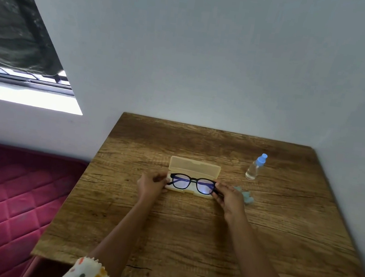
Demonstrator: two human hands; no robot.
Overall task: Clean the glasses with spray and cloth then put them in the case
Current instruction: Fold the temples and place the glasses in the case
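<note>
**A:** ok so which step is this? Going left to right: left hand (151,184) has its fingers pinched on the left end of the glasses (193,183), right hand (229,199) is pinched on the right end. The black frames sit right over the bottom tray of the case (195,168), lid flipped up behind them. Can't tell if they're resting in the tray or just hovering above it.

**B:** looks like the putting-away step to me. The cloth (245,194) is lying on the table just past the right hand, partly hidden by it, and the spray bottle (255,167) stands further back on the right with nobody touching it. So my guess is the cleaning's over.

**A:** so next would be what?

**B:** I'd say settle the frames flat into the tray, let go with both hands, then fold the lid down. Arms of the glasses need to be tucked in or the lid won't shut, and I can't see if they're folded.

**A:** and the setup?

**B:** wooden table (186,243) with heavy grain, pushed into a corner of pale walls. Red quilted mattress (8,187) off to the left, window (33,86) above it.
</note>
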